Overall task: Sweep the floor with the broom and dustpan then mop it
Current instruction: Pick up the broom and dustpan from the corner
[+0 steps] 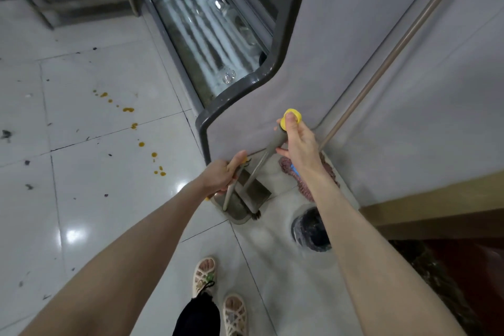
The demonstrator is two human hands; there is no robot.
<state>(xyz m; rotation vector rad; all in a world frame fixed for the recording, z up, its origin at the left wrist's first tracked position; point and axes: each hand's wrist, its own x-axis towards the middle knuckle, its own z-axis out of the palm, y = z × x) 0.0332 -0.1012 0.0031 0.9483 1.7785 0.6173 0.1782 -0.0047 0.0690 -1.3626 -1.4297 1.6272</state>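
Currently left grip [221, 176] holds the dustpan [238, 213] handle, right grip [296, 142] the yellow-capped broom [257, 189], both standing in the corner beside the mop [395, 56]; lift them straight up and apart before facing the littered floor [95, 172].

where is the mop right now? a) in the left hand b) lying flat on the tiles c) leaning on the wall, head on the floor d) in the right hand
c: the mop leans on the grey wall untouched; the right hand grips a yellow-capped handle, the left hand a second handle.
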